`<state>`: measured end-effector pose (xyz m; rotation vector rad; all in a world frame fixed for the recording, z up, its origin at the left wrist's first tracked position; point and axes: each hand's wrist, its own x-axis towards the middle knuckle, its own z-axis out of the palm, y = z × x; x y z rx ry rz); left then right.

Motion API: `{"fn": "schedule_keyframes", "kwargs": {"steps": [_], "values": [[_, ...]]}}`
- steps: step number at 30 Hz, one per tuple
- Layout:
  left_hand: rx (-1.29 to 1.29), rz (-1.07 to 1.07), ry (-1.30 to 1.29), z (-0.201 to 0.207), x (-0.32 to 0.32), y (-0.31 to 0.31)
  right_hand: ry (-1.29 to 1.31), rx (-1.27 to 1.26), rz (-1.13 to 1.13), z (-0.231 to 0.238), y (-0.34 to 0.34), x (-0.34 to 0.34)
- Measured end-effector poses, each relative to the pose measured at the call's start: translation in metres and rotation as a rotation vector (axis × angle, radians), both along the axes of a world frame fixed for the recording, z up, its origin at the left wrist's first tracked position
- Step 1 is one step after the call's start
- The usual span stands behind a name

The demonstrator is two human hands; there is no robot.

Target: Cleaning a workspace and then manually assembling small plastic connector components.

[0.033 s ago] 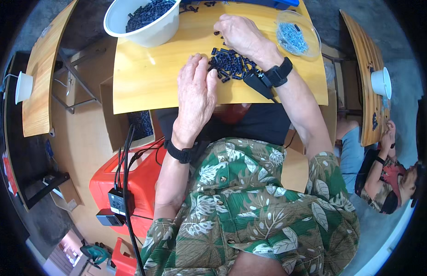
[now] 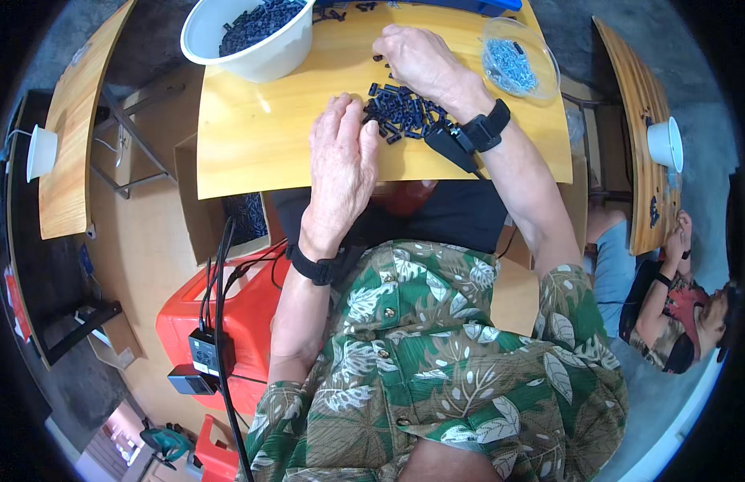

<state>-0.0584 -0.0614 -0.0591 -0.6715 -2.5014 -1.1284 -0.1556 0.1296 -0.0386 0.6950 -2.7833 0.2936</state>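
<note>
A loose pile of small dark plastic parts [image 2: 405, 112] lies on the yellow wooden table [image 2: 260, 153]. Beside the pile's left edge, my left hand [image 2: 342, 157] rests with its fingers stretched out, and the thumb is close to the nearest pieces. Beyond the pile is my right hand [image 2: 423, 63], its fingers curled together and pointing left. A small dark piece [image 2: 378, 58] shows by its fingertips. Whatever those fingers hold is hidden under the hand. A black device on a strap [image 2: 485, 132] sits on my right wrist.
A white tub [image 2: 264, 66] of dark parts stands at the far left. At the far right is a clear round container [image 2: 541, 90] of shiny small metal pieces. A blue tray [image 2: 453, 6] edges the back. To the right, another person [image 2: 673, 305] sits by a separate table [image 2: 637, 120].
</note>
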Motion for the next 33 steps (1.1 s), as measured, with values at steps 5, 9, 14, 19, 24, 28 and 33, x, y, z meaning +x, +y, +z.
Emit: {"fn": "schedule_keyframes", "kwargs": {"steps": [5,9,14,19,24,28,33], "values": [[0.023,0.005,-0.026,0.001,0.001,0.0,0.011,0.036,-0.005,0.007,-0.001,0.003],[0.036,0.063,-0.041,0.008,0.007,-0.003,0.026,-0.154,-0.05,0.025,0.002,0.027],[0.221,0.026,-0.055,0.031,0.031,-0.01,-0.661,-1.205,-0.011,0.039,0.004,0.097],[0.359,-0.124,-0.134,0.055,0.053,-0.019,-0.844,-1.582,0.11,0.04,-0.005,0.145],[0.419,-0.178,-0.105,0.065,0.063,-0.018,-0.856,-1.642,0.06,0.042,-0.017,0.173],[0.425,-0.192,-0.147,0.064,0.072,-0.014,-0.764,-1.588,-0.021,0.046,-0.028,0.188],[0.256,-0.12,0.074,0.056,0.073,-0.012,-0.781,-1.606,-0.077,0.043,-0.037,0.194]]}}
